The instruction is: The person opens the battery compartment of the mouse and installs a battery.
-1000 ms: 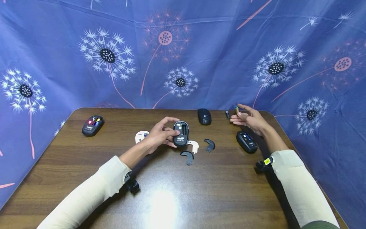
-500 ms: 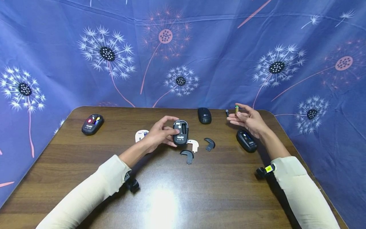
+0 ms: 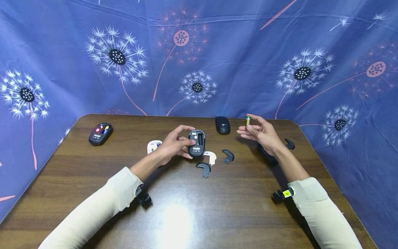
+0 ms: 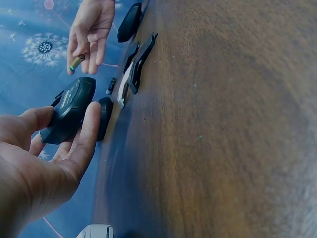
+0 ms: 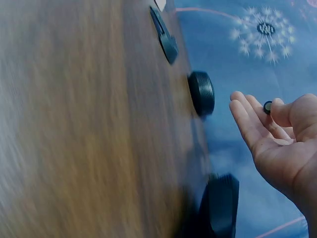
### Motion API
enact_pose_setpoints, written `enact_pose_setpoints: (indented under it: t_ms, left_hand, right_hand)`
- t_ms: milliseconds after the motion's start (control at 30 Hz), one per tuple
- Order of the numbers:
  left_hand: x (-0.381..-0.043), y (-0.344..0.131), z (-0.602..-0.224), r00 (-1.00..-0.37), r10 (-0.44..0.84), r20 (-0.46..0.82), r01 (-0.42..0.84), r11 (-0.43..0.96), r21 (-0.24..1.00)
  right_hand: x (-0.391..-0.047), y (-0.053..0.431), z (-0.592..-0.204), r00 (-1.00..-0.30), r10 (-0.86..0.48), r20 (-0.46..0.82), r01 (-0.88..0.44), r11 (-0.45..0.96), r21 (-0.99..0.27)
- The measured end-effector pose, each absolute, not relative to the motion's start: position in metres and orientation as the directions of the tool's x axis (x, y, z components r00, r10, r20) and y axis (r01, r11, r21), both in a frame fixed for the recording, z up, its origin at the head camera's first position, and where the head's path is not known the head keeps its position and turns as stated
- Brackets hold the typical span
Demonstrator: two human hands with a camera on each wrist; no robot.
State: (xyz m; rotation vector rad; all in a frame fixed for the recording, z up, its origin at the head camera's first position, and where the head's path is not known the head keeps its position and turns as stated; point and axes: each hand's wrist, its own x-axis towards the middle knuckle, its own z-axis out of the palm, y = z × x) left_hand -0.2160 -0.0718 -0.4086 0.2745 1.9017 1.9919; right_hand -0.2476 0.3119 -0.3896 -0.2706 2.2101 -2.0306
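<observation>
My left hand (image 3: 172,148) grips a black computer mouse (image 3: 197,147) by its sides, thumb across the underside. The mouse's underside faces me in the head view, its battery slot uncovered and dark inside. To the right, my right hand (image 3: 264,136) pinches a green-and-gold battery (image 3: 247,122) upright between thumb and a finger, above the table. Its other fingers stay extended. The right wrist view shows only the end of the battery (image 5: 268,107). A second, dark battery (image 4: 111,86) lies on the table in the left wrist view; in the head view it is hidden.
Two black covers (image 3: 204,169) (image 3: 228,156) and a white cover (image 3: 210,157) lie near the held mouse. A white mouse (image 3: 153,146) is partly behind my left hand. Other black mice stand left (image 3: 101,134), back (image 3: 222,125) and right (image 3: 264,154). Another black cover (image 3: 290,144) lies far right.
My right hand has lifted the battery and carried it left, toward the held mouse. It now covers more of the right mouse. The left hand and its mouse have stayed nearly still.
</observation>
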Motion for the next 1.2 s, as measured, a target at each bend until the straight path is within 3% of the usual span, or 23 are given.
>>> enact_pose_setpoints:
  t_ms: [633, 1200]
  left_hand:
    - [-0.218, -0.068, -0.410, -0.910, 0.400, -0.112, -0.142, -0.048, 0.989]
    - [-0.219, -0.066, -0.412, -0.906, 0.407, -0.115, -0.147, -0.048, 0.988]
  right_hand:
    - [-0.234, 0.258, -0.399, -0.957, -0.282, 0.065, -0.112, 0.154, -0.982]
    - [-0.221, 0.215, -0.400, -0.922, -0.377, 0.090, -0.153, 0.140, -0.978]
